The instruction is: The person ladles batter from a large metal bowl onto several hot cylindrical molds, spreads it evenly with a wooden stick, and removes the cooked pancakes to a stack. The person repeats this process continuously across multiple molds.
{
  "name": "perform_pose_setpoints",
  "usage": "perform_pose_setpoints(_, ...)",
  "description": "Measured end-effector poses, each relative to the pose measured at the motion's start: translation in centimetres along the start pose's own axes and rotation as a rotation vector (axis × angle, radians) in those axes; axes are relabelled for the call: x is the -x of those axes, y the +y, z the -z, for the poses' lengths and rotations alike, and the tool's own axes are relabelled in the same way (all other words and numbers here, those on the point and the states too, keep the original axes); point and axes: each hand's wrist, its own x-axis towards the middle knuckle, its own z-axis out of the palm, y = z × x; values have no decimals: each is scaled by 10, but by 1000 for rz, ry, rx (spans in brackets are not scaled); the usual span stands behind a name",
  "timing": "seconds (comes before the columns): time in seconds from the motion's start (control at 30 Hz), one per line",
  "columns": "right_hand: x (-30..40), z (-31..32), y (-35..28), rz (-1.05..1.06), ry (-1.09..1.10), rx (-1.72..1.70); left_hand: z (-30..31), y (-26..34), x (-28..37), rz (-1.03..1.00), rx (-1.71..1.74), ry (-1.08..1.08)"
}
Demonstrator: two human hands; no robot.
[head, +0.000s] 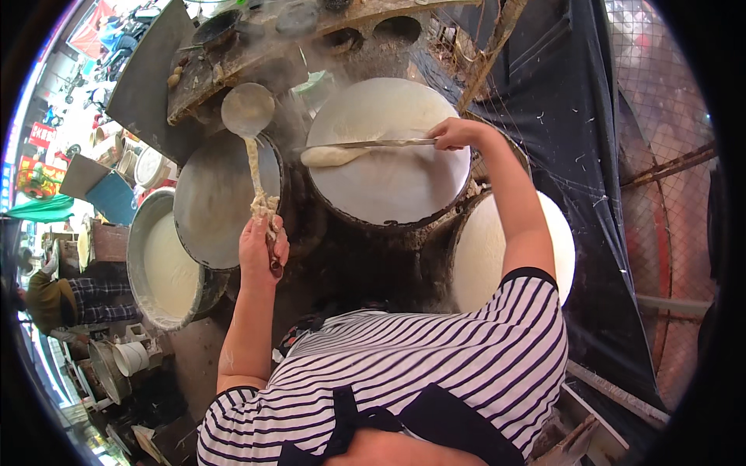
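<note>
A batter-caked ladle (248,110) is upheld by my left hand (263,247), its bowl above the rim of a flat round griddle (218,204) at the left. My right hand (457,134) grips one end of a long thin blade (384,143), which lies across a large round griddle (396,192) in the middle. A pale, elongated mass of batter or dough (333,156) sits along the blade's far end, at the griddle's left edge. Thin whitish batter seems to coat the griddle's back part. Steam blurs the area behind.
A metal basin of pale batter (169,268) stands at the left; a round vessel with pale contents (481,256) is by my right arm. Behind is a sooty counter (256,52) with round openings. Black sheeting (559,116) hangs at right. A person (58,300) stands far left.
</note>
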Motion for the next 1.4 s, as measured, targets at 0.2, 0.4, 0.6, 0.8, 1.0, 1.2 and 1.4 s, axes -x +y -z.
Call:
perform_pose_setpoints(0.2, 82, -30, 34, 54, 238, 1, 11, 16, 11, 18, -24, -26)
perform_pose_setpoints(0.4, 147, -186, 33, -91, 752, -215, 54, 31, 0, 134, -26, -326)
perform_pose_setpoints(0.6, -29, -335, -151, 173, 559, -1399, 64, 57, -4, 193, -142, -347)
perform_pose_setpoints(0.8, -54, -401, -193, 79, 827, -1638, 85, 79, -5, 241, -248, -392)
perform_pose_setpoints(1.0, -62, -415, -205, 105, 916, -1419, 92, 76, -8, 295, -263, -452)
perform_pose_setpoints(1.2, -53, -409, -168, -102, 912, -1319, 86, 66, -13, 307, -208, -535)
perform_pose_setpoints(1.4, 6, -408, -156, 15, 884, -1516, 71, 49, -5, 351, -213, -567)
